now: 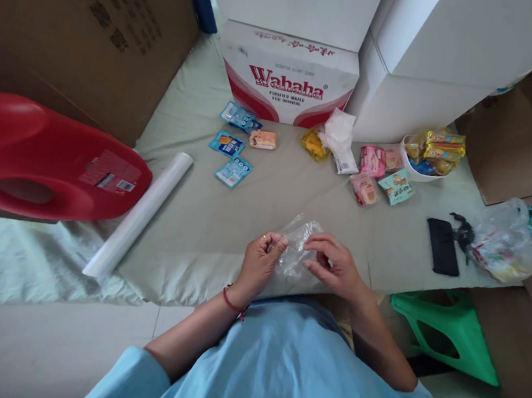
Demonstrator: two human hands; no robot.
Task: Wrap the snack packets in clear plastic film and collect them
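Pinching a clear bag (pixel 295 250), long axis slanting forward-right, the left hand (pixel 261 260) faces the spread right hand (pixel 340 269).

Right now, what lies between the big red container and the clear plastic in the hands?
In the head view, a whitish roll lies nearest the red container, then a stretch of pale sheet, then the left hand pinching the clear plastic.
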